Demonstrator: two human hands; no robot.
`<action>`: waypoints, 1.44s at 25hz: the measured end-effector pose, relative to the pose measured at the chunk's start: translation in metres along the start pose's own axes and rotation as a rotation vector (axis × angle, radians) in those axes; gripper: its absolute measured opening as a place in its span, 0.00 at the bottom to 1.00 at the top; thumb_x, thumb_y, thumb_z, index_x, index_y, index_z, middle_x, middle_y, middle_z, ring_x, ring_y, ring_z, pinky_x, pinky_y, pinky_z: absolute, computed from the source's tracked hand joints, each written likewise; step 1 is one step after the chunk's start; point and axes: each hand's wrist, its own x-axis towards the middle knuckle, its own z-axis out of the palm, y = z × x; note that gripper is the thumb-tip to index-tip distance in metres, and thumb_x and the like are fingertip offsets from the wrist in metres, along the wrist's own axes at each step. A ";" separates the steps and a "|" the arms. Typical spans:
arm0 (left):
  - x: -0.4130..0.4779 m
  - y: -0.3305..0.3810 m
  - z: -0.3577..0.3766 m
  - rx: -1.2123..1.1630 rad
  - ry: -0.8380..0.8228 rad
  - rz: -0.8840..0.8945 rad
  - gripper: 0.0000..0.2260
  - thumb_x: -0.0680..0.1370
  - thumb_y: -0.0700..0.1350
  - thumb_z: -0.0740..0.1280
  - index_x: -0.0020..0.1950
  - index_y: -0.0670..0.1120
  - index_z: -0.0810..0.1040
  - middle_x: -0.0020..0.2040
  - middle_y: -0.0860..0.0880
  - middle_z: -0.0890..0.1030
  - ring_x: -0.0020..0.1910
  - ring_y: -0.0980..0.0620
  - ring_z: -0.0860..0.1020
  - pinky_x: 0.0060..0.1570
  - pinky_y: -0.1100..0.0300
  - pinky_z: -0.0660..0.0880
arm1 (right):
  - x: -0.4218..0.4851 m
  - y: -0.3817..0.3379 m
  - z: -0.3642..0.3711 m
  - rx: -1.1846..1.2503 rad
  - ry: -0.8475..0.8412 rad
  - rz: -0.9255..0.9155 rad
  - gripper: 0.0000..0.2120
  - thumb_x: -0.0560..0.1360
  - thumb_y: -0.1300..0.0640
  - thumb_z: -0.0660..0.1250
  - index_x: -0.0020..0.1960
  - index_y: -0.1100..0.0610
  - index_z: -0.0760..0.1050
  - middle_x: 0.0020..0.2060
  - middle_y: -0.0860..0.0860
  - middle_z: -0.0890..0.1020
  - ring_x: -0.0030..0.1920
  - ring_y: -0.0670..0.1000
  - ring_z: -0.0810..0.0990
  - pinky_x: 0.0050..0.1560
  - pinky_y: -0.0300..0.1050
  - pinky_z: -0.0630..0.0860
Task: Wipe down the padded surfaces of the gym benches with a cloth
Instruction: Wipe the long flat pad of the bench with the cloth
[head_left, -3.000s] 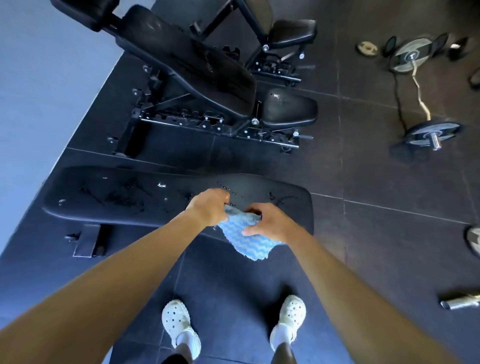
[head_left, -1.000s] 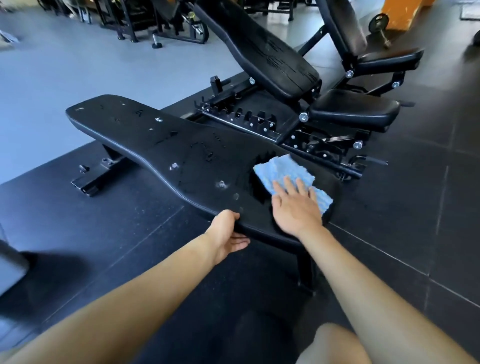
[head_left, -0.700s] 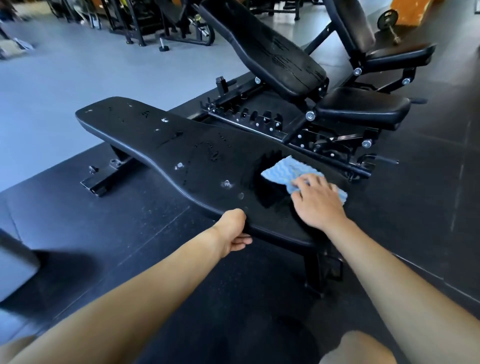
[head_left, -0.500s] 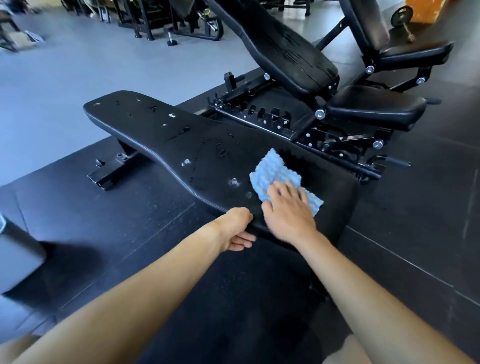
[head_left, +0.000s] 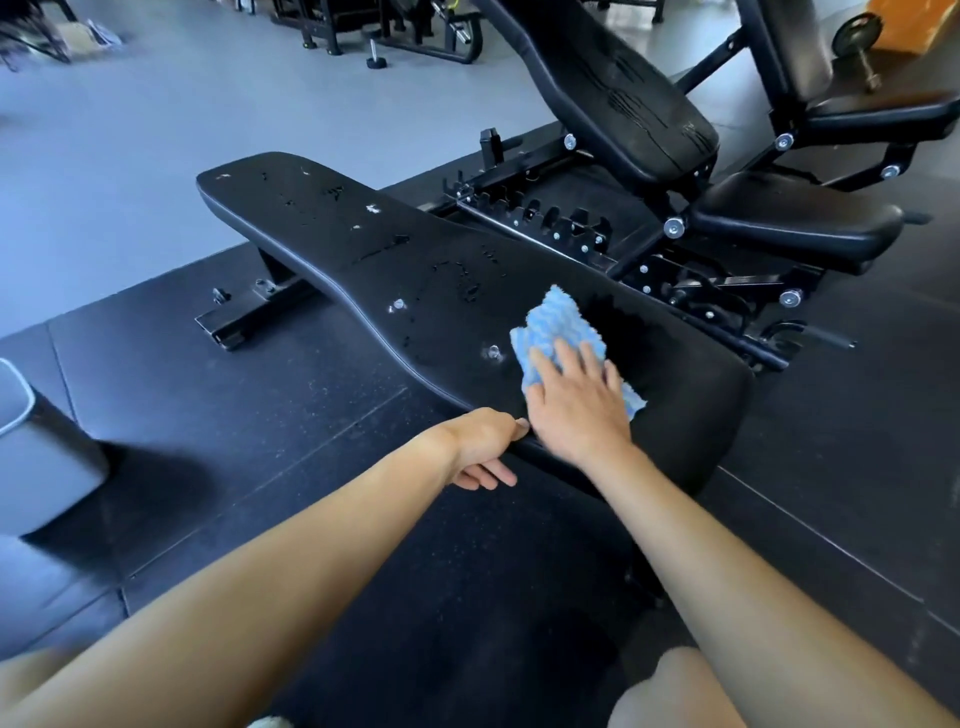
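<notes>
The cloth (head_left: 558, 332) is a fluffy light-blue piece with white wavy stripes. It lies bunched and partly folded on the black bench (head_left: 415, 270). The right hand (head_left: 576, 410) lies flat over its near half, with the fingers (head_left: 563, 358) straight, slightly spread and pressing down. The far part of the cloth sticks out beyond the fingertips as a rumpled point, and a smaller ragged edge shows to the right of the little finger.

The bench pad is wide under the hand and narrows toward its far left end. Droplets (head_left: 470, 291) and thin wet streaks lie scattered beyond and to the left of the fingertips, along with a few pale specks. A darker, glossy wet patch sits just right of the cloth.

The left hand (head_left: 480, 441) grips the near edge of the pad just left of the right wrist. Its thumb is on top and its fingers (head_left: 488, 475) curl underneath.

Well beyond the fingertips stands an inclined bench (head_left: 623, 104) with a cracked black back pad and a separate seat pad (head_left: 795, 218).
</notes>
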 end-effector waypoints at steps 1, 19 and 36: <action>0.000 -0.003 -0.001 0.009 0.007 0.010 0.22 0.83 0.59 0.56 0.71 0.49 0.72 0.47 0.47 0.88 0.51 0.47 0.83 0.50 0.56 0.76 | -0.015 -0.006 0.001 -0.001 -0.021 -0.078 0.25 0.83 0.48 0.45 0.80 0.46 0.55 0.80 0.48 0.56 0.80 0.56 0.50 0.78 0.58 0.50; -0.004 -0.030 -0.009 0.516 0.742 0.215 0.55 0.57 0.81 0.68 0.67 0.41 0.68 0.67 0.47 0.68 0.66 0.43 0.71 0.63 0.44 0.71 | 0.037 0.010 -0.003 -0.048 -0.106 0.042 0.28 0.82 0.47 0.43 0.82 0.49 0.50 0.82 0.50 0.51 0.81 0.55 0.47 0.79 0.61 0.47; -0.001 -0.046 -0.050 0.736 0.779 0.351 0.26 0.74 0.65 0.70 0.58 0.46 0.71 0.55 0.52 0.70 0.47 0.41 0.80 0.39 0.52 0.70 | 0.009 -0.057 0.006 -0.071 -0.142 -0.156 0.29 0.84 0.44 0.42 0.83 0.52 0.46 0.82 0.54 0.47 0.82 0.59 0.43 0.80 0.59 0.43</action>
